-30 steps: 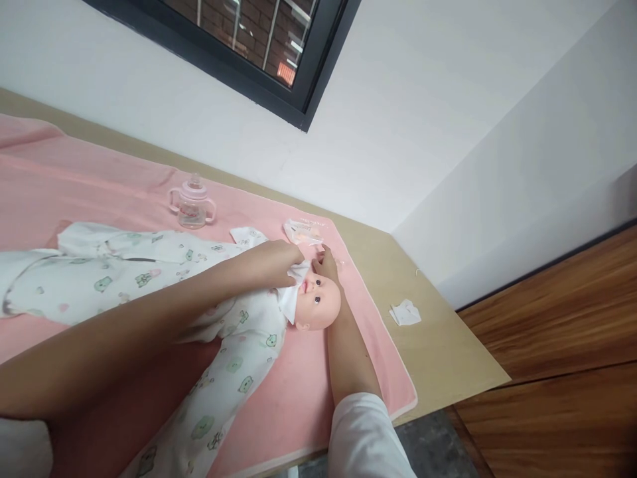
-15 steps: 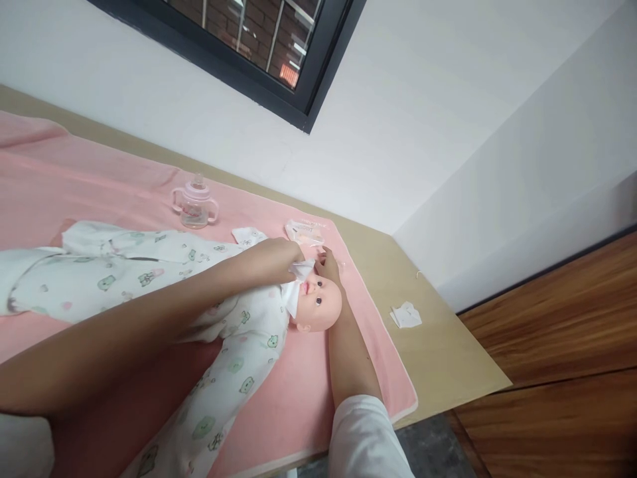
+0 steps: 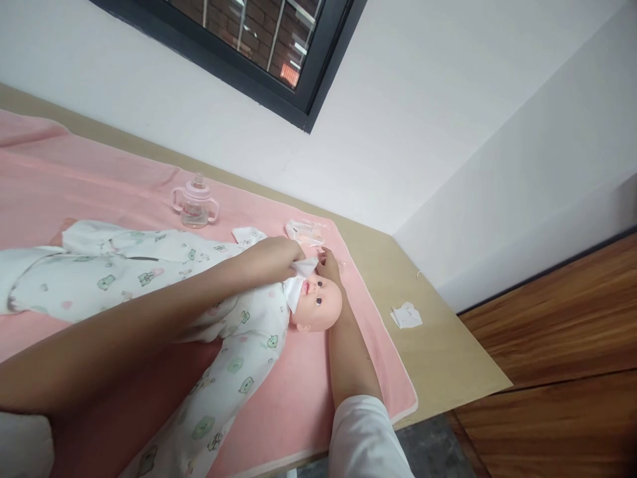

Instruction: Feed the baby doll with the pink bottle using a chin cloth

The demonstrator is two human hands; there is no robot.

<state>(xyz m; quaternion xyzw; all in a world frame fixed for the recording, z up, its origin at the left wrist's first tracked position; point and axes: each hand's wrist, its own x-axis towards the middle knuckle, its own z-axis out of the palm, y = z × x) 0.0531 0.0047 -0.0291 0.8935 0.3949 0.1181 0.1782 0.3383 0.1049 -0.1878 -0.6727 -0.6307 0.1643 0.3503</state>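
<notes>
A bald baby doll (image 3: 326,309) in a white sleepsuit (image 3: 209,259) with green animal prints lies on its back, head toward the right. My left hand (image 3: 281,257) reaches over its chest, fingers closed on a white tissue (image 3: 304,267) near the chin. White material also lies folded under the chin; whether it is the same tissue I cannot tell. My right hand (image 3: 328,267) is on the far side of the head, the forearm passing close behind the crown. Its visible fingers are loosely bent and apart, near the tissue's corner, with nothing seen in them.
A pink two-handled baby bottle (image 3: 194,206) stands beyond the doll. A clear plastic packet (image 3: 304,232) lies near my hands. The pink blanket (image 3: 293,392) covers much of the table (image 3: 448,372). A crumpled white tissue (image 3: 407,315) lies at the right, and a wall with a window is behind.
The tissue in my left hand has shifted slightly toward my right hand. My arms and the doll stay almost where they were.
</notes>
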